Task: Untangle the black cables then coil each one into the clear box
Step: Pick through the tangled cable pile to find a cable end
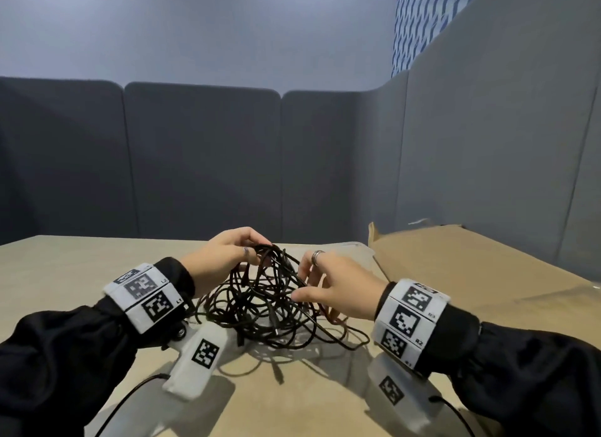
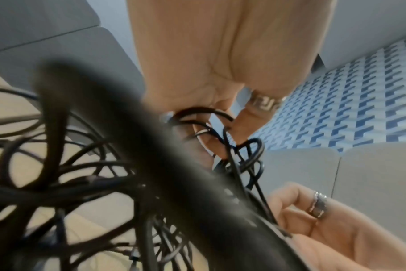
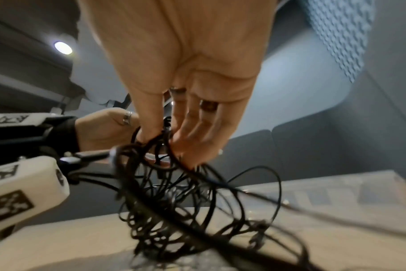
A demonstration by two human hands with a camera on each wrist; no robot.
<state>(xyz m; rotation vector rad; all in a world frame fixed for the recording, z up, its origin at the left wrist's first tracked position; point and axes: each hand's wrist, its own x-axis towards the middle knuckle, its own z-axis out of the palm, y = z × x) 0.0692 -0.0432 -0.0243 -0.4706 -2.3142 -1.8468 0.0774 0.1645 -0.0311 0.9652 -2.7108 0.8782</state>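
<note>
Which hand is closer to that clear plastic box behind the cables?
The right hand: the clear box lies just beyond its fingers. The left hand is farther, across the cable tangle, holding up its top loops.

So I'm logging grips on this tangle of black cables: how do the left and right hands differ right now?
The left hand pinches loops at the top of the tangle of black cables, lifting them; the right hand has straighter, spread fingers reaching in from the side. The left hand is higher and further from the person, the right hand lower and nearer. Both wear rings, black sleeves and marker-covered wrist bands.
</note>
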